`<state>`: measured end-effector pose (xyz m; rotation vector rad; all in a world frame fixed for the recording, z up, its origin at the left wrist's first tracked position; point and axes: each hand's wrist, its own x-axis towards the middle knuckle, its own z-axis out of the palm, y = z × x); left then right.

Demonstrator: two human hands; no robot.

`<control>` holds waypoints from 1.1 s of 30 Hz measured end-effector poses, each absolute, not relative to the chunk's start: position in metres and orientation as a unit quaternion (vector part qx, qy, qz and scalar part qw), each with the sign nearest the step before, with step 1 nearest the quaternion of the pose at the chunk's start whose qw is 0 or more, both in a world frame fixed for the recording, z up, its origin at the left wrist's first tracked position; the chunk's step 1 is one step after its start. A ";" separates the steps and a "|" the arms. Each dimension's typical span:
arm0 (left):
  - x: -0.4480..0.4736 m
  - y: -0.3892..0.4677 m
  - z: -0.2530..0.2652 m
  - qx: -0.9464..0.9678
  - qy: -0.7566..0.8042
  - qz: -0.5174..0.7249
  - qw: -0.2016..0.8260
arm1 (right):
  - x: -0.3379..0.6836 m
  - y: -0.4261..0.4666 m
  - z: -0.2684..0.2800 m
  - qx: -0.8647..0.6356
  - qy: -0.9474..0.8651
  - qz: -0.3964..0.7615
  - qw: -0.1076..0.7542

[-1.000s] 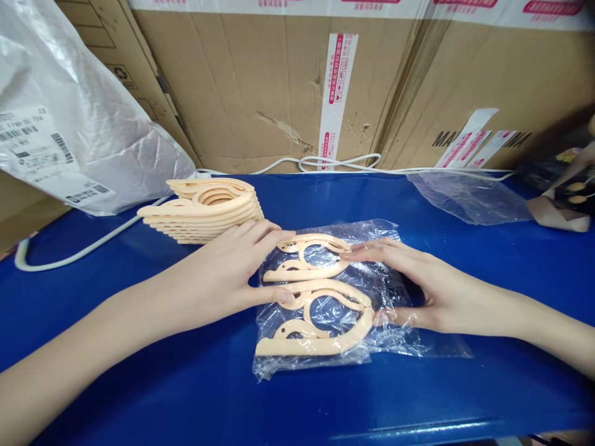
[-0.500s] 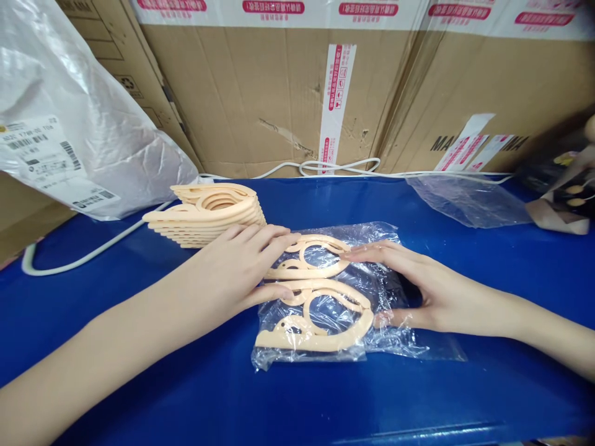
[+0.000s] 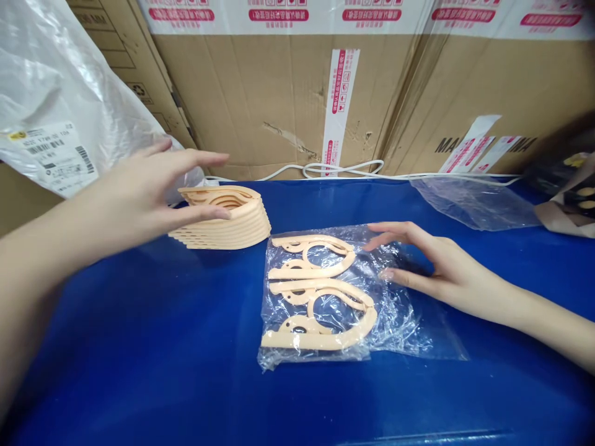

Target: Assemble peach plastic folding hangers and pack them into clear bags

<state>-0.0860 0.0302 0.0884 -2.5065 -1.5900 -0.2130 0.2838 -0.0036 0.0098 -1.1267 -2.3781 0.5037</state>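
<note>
Two beige folding hangers, an upper hanger (image 3: pixel 304 272) and a lower hanger (image 3: pixel 316 341), lie folded side by side. A clear plastic bag (image 3: pixel 400 325) surrounds them, flat on the blue table. Behind and left of the bag stands a neat stack of the same hangers (image 3: pixel 227 232). My left hand (image 3: pixel 144 195) is at the stack's left end, thumb and fingers apart, partly covering it; whether it touches the stack I cannot tell. My right hand (image 3: pixel 432 266) hovers at the right part of the bag, fingers spread, holding nothing.
Large cardboard boxes (image 3: pixel 260 93) form a wall along the back of the blue table (image 3: pixel 195 359). At left leans a white plastic parcel (image 3: pixel 60 80) with a label. A white cable (image 3: pixel 344 167) runs along the back; another clear bag (image 3: pixel 474 204) lies at back right.
My left hand has left the bagged hangers and moved left to the stack, opening its thumb and fingers. My right hand has drawn back slightly from the hangers. The bag stays in place.
</note>
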 end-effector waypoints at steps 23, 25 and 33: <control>-0.105 0.050 0.069 -0.839 -0.472 -0.266 0.051 | 0.289 -0.003 0.018 -0.489 -0.817 0.029 0.303; -0.082 0.037 0.064 -0.853 -0.401 -0.324 0.086 | 0.289 -0.006 0.020 -0.474 -0.820 -0.001 0.320; 0.000 -0.022 0.032 -0.912 -0.240 -0.330 0.051 | 0.272 -0.040 0.029 -0.430 -0.827 0.179 0.316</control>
